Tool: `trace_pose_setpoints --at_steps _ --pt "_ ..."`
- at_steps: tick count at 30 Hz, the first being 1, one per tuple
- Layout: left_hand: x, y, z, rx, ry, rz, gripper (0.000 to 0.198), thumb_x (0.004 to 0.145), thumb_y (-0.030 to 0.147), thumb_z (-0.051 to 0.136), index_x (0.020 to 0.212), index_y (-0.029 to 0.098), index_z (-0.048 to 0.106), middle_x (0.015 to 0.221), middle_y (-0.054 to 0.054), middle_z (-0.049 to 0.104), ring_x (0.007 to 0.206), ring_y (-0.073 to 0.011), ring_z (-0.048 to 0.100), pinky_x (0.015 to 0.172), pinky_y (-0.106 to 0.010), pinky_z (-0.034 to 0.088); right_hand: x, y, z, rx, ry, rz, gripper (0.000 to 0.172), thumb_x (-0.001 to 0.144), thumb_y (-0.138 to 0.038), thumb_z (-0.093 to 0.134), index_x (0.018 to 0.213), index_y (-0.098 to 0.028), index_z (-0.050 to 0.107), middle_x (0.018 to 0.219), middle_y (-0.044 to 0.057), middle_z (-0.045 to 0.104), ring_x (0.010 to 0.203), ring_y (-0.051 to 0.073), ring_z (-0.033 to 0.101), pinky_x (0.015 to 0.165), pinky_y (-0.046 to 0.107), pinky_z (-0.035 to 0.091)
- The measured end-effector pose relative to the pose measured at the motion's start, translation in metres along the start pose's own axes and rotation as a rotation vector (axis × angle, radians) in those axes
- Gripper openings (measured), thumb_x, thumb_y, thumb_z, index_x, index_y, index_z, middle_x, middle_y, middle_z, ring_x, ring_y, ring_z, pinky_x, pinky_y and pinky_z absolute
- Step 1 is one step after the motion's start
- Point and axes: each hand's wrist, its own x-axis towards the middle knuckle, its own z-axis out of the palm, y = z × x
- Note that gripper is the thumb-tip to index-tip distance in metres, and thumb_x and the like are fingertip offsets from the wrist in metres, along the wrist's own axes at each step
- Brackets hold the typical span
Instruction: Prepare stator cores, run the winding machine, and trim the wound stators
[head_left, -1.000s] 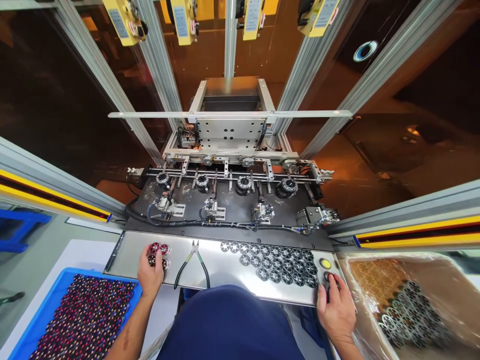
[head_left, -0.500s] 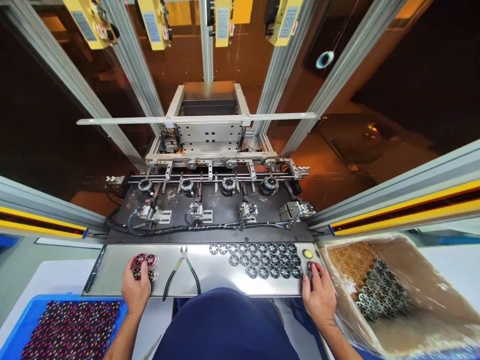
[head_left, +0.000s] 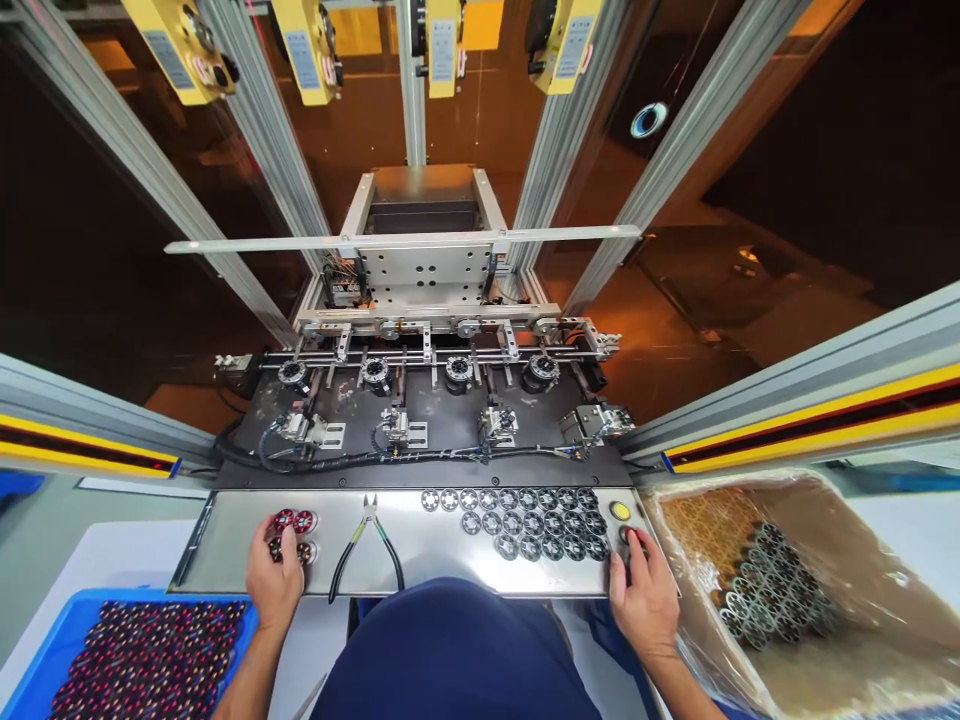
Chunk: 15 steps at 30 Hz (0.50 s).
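Observation:
My left hand point(head_left: 274, 575) is curled round a small cluster of red-and-black wound stators point(head_left: 303, 521) at the left end of the metal tray point(head_left: 217, 540). Its thumb and fingers partly cover the lower ones. At the tray's right end, my right hand point(head_left: 643, 590) has a finger on a dark button point(head_left: 626, 535), mostly hidden beneath it, and the thumb is apart. A yellow button point(head_left: 619, 511) sits just beyond. Rows of black-and-silver stators point(head_left: 532, 523) lie left of that hand. Wire cutters point(head_left: 367, 540) rest with handles spread between the two groups.
Behind the tray stands a machine with several round fixtures point(head_left: 459, 374) and a long metal bar point(head_left: 262, 243). A blue bin point(head_left: 34, 650) of wound stators is at lower left. A plastic-lined box point(head_left: 885, 590) with ring-shaped parts stands right. Yellow light-curtain posts point(head_left: 817, 425) flank the machine.
The machine's long bar and its carriage have shifted slightly right. The whole view has moved a little. Both hands keep their places on the tray.

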Motion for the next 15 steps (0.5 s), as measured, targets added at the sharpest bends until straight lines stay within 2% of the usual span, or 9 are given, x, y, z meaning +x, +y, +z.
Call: trace_pose_setpoints --at_steps 8,15 --pt "-0.0034 -0.0014 0.001 -0.007 0.021 0.019 0.053 0.091 0.045 0.045 0.134 0.014 0.05 0.128 -0.017 0.063 0.121 -0.0297 0.059 0.106 -0.045 0.045 0.0071 -0.0002 -0.0014 -0.023 0.023 -0.091 0.05 0.096 -0.033 0.037 0.127 0.002 0.053 0.115 0.027 0.06 0.099 0.036 0.062 0.079 0.046 0.053" --pt "-0.0042 0.0 0.0008 -0.008 0.033 0.014 0.053 0.091 0.047 0.046 0.132 0.014 0.051 0.126 -0.018 0.064 0.12 -0.03 0.06 0.105 -0.045 0.046 0.008 -0.0008 -0.0018 -0.076 0.066 -0.134 0.051 0.096 -0.034 0.036 0.125 0.003 0.055 0.112 0.028 0.061 0.093 0.036 0.064 0.073 0.045 0.055"
